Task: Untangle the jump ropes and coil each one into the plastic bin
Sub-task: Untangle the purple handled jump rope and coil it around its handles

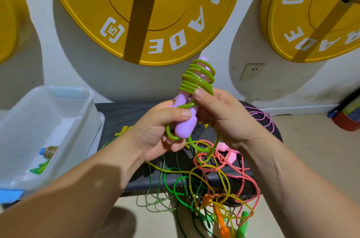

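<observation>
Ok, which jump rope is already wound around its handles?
The lime-green rope with purple handles, gripped by left hand and right hand; the other ropes lie tangled.

Centre yellow plate [175,4] reading "RADE" and "15", right plate [282,23] "15", perhaps "ADE"

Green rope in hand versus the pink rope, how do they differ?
The green rope is coiled tightly round the purple handles; the pink rope sprawls in loose loops. The left hand and right hand hold the green rope up; the pink rope lies tangled on the bench. Both are glossy cords.
</observation>
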